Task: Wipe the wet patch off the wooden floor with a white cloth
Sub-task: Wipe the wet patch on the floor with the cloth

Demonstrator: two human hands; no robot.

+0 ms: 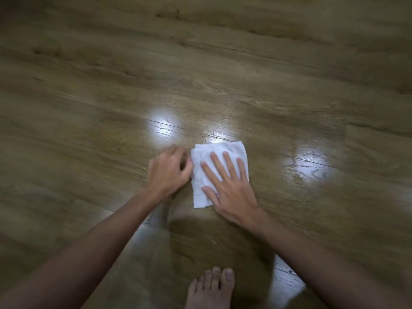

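Note:
A folded white cloth (201, 161) lies flat on the wooden floor (89, 108) in the middle of the view. My right hand (229, 186) presses on it with straight, spread fingers. My left hand (168, 169) is at the cloth's left edge with curled fingers; it is blurred, and whether it pinches the edge cannot be told. A wet, glistening patch (217, 130) shows on the boards just beyond the cloth's far edge.
Bright light reflections lie on the floor at the left (162, 126) and right (307, 166) of the cloth. My bare foot (211, 288) stands at the bottom of the view. Bare floorboards stretch all around.

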